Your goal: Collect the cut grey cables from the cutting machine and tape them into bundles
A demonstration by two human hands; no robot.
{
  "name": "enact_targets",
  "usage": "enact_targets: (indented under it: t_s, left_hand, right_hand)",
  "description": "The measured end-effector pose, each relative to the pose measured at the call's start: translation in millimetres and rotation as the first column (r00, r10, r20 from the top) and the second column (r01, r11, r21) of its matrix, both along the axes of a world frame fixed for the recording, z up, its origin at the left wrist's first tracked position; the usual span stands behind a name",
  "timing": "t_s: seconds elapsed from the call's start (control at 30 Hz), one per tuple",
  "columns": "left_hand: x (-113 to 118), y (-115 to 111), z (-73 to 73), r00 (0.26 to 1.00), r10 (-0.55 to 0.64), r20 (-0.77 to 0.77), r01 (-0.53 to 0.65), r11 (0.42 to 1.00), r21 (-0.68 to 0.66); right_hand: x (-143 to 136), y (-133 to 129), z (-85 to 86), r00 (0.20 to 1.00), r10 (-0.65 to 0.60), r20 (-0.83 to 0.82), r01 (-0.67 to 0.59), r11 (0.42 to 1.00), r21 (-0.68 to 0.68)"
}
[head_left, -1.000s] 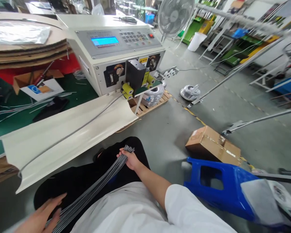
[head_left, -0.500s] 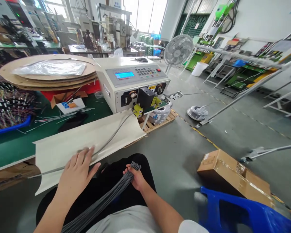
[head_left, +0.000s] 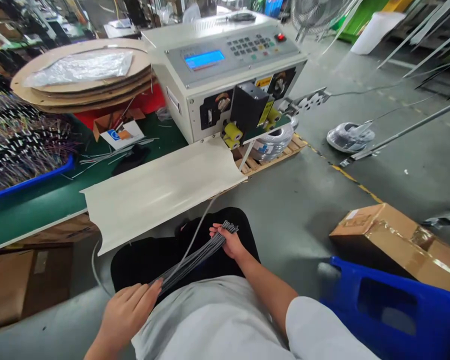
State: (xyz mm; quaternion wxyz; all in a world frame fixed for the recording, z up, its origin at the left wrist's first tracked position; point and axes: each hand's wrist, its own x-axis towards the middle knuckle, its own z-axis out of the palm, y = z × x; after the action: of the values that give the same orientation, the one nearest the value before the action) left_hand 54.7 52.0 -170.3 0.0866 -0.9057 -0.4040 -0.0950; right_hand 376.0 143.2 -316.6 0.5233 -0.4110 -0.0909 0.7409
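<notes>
My right hand (head_left: pixel 228 241) is closed round the upper end of a bundle of grey cables (head_left: pixel 198 257) above my lap. Lower down on the left, my left hand (head_left: pixel 133 307) is closed at the bundle's other side, its fingers wrapped over cables. A single loose grey cable (head_left: pixel 198 227) rises from near my left hand, past the bundle, toward the edge of the cream tray (head_left: pixel 165 192). The tray slopes out from a cable machine (head_left: pixel 228 70) with a lit blue screen and yellow rollers.
Cardboard discs (head_left: pixel 86 95) lie on the green table (head_left: pixel 60 197) beside a blue bin of wires (head_left: pixel 26 150). At the right are a cardboard box (head_left: pixel 393 240) and a blue plastic stool (head_left: pixel 393 310). Cable coils (head_left: pixel 350 137) rest on the floor.
My left hand has left the tray and come down to the bundle, bringing the single cable off the tray. The view has tilted down. My right hand still holds the bundle.
</notes>
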Motion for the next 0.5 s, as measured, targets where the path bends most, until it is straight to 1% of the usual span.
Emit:
enact_targets:
  t_s: [0.1,0.2,0.33,0.43,0.5]
  left_hand:
    - [5.3,-17.5,-28.8,0.999,0.019,-0.042,-0.025,0.989,-0.148]
    - [3.6,-25.5,-47.7,0.996,0.055,-0.072,-0.073,0.959,-0.273]
    - [0.4,-29.1,-58.0,0.992,0.096,-0.084,-0.121,0.91,-0.396]
    - [1.9,-28.3,-61.8,0.99,0.113,-0.083,-0.14,0.868,-0.477]
    - [2.3,-25.7,-62.1,0.983,0.156,-0.097,-0.184,0.84,-0.511]
  right_hand:
    - [-0.1,-2.6,-1.0,1.0,-0.001,-0.027,0.001,1.0,0.031]
    - [0.1,-4.0,-0.6,0.999,0.004,-0.044,-0.002,0.999,0.054]
    - [-0.3,-3.7,1.5,0.998,0.002,-0.057,0.001,0.999,0.046]
    - [-1.5,-2.6,3.9,0.997,-0.004,-0.074,0.011,0.996,0.088]
    - [-2.4,-1.7,5.2,0.996,0.002,-0.086,0.008,0.994,0.113]
